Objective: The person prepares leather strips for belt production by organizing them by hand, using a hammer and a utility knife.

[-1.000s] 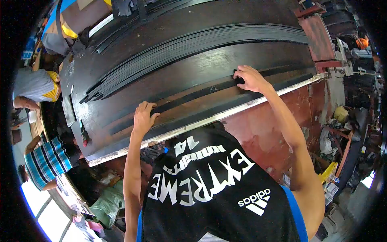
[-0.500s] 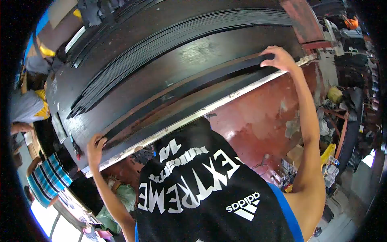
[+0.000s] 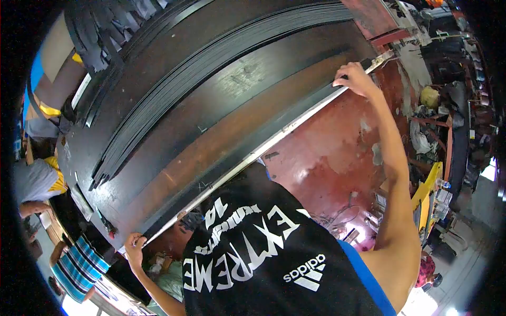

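A long black strip (image 3: 243, 151) lies along the front edge of the dark worktable (image 3: 237, 79), beside the pale edge rail (image 3: 284, 130). My left hand (image 3: 135, 249) is at the near-left corner, its fingers curled and closed at the strip's left end. Toward the far right, my right hand (image 3: 356, 80) has its thumb and fingers pinched on the strip, close to the rail. A short black end shows past the right fingers. Behind the strip, a row of many thin black strips (image 3: 211, 62) lies lengthwise on the table.
A red metal piece (image 3: 377, 21) stands at the table's far right end. A small tool (image 3: 109, 227) lies near the left corner. Dark cut pieces (image 3: 97, 42) hang at the upper left. People are at the left, one in a striped shirt (image 3: 79, 268). Clutter fills the right side.
The strip has come down and toward me, from above the tabletop to the front edge. Both hands have moved with it, and the view has shifted slightly.
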`<state>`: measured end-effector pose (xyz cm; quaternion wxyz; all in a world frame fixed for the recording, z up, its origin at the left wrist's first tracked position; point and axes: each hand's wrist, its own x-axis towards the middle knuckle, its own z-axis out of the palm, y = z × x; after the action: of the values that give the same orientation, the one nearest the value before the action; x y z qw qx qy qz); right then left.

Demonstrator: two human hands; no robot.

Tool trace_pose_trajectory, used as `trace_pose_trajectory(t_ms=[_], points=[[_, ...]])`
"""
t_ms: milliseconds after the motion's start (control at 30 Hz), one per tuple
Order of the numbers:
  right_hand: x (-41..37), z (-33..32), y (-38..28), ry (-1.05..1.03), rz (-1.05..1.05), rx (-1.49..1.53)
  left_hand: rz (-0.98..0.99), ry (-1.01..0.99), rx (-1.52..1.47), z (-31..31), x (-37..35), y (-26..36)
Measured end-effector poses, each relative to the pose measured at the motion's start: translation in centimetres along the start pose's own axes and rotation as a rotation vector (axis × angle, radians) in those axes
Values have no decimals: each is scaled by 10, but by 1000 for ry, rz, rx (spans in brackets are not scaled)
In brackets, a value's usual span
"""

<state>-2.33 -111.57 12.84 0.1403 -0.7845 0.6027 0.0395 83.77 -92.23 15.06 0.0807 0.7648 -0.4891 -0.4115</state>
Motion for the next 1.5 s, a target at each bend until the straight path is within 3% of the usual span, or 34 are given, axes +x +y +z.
trace_pose_trajectory(t_ms=[200, 433, 567, 767, 1000, 1067, 1367, 1500], points=[[2, 31, 10, 51, 82, 168, 9, -11, 15, 16, -1, -2], [-3, 23, 11, 56, 120, 44, 47, 10, -9, 33, 9, -19], [-11, 18, 6, 55, 171, 131, 39, 7, -81, 40, 6, -9], [-23, 32, 9, 63, 96, -189, -24, -6, -151, 44, 2, -5], [-16, 42, 24, 148, 46, -175, 47, 48, -45, 29, 7, -24], [-17, 39, 22, 131, 128, -114, 55, 35, -32, 26, 5, -26], [-16, 32, 30, 43, 223, -127, 21, 56, -99, 38, -8, 9], [-17, 33, 33, 112, 197, -128, -16, 29, -130, 39, -8, 17]])
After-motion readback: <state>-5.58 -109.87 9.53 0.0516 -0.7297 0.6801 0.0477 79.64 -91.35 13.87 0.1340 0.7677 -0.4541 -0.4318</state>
